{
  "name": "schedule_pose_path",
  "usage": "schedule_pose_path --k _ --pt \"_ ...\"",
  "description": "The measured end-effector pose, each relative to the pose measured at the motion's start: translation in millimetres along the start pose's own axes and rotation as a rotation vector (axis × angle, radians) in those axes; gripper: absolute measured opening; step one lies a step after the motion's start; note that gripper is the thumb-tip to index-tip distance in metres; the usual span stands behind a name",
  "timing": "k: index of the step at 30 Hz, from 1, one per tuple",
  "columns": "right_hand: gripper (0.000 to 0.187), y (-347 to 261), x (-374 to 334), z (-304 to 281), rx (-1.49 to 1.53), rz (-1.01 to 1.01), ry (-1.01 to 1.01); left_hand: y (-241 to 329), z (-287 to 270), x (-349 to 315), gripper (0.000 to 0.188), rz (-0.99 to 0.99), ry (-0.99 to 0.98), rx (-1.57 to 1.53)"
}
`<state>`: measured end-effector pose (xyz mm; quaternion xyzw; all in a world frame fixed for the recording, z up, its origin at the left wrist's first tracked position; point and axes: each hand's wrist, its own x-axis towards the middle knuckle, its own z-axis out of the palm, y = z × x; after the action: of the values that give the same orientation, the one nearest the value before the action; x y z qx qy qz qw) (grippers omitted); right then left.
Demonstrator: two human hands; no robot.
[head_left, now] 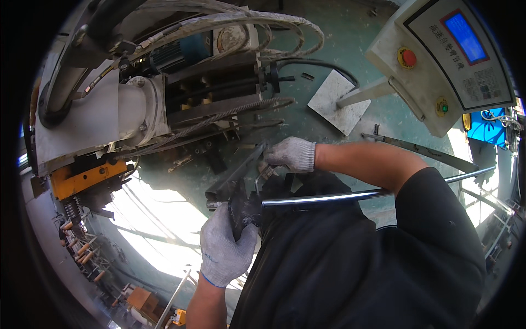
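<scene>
Left fingers (219,220) grip one dark piece (238,211) beside one shiny bar (323,199).

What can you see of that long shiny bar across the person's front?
The shiny bar is long, slim, smooth and silvery, like polished metal. Its left end lies at the dark fixture beside the left hand; whether it goes inside is unclear. It runs rightward over the dark clothing, passes behind the right sleeve, then reappears, slanting up toward the picture's right. Neither that hand nor the right hand appears to touch it. Whether it is hollow cannot be seen.
</scene>
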<state>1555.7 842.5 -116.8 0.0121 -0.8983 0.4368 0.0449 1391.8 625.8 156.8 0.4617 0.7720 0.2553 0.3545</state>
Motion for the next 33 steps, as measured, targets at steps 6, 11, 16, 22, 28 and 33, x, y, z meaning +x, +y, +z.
schedule_pose_path --k 6,11,16,22,28,33 --pt "0.039 10 10 -2 -0.045 -0.029 0.003 4 1 -2 0.029 -0.034 -0.016 -0.017" --pt "0.036 12 12 -17 -0.081 -0.06 0.012 7 7 -9 0.029 -0.143 -0.003 -0.096" --pt "0.031 9 11 -13 -0.056 -0.074 0.024 11 11 -10 0.028 -0.113 0.09 -0.093" --pt "0.029 10 8 -2 -0.019 -0.059 0.054 14 12 -9 0.027 -0.077 0.14 -0.057" --pt "0.031 11 7 -5 -0.011 -0.07 0.088 15 12 -11 0.025 -0.101 0.119 -0.044" --pt "0.032 10 1 -9 -0.022 -0.039 0.022 17 12 -8 0.023 -0.124 0.097 -0.028"
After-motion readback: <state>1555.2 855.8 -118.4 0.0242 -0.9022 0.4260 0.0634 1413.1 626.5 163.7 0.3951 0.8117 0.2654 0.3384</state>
